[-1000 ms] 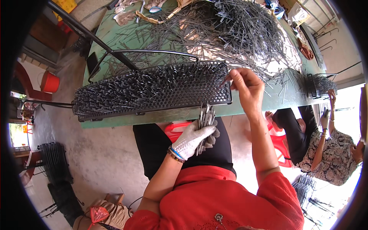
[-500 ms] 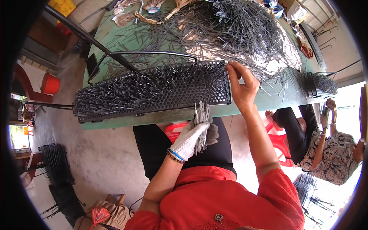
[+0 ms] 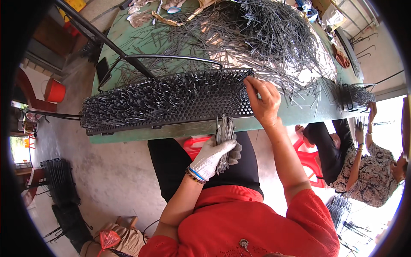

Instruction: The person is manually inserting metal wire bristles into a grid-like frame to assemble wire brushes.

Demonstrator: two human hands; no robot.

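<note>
My left hand (image 3: pixel 209 159), in a white-and-grey glove, grips a bundle of thin grey metal-looking strips (image 3: pixel 224 141) upright, just below the near edge of a long black perforated rack (image 3: pixel 205 100). Dense rows of similar strips (image 3: pixel 132 100) stick up from the holes over the rack's left and far parts, while holes toward its near right show bare. Over the rack's right end is my bare right hand (image 3: pixel 264 98), thumb and fingertips pinched together near the far right corner. Whatever lies between those fingertips is too small to make out.
Loose strips form a big heap (image 3: pixel 278 28) on the green table (image 3: pixel 252 124). Black rods (image 3: pixel 98 38) rise from the rack. At right, a co-worker (image 3: pixel 368 171) handles another rack (image 3: pixel 358 97). A red bucket (image 3: pixel 55 92) and black racks (image 3: pixel 62 182) stand at left.
My right hand has moved left and slightly down from the rack's corner, over its holes, fingers more closed. The left hand keeps the bundle nearly in place. The co-worker's hand has shifted toward the other rack.
</note>
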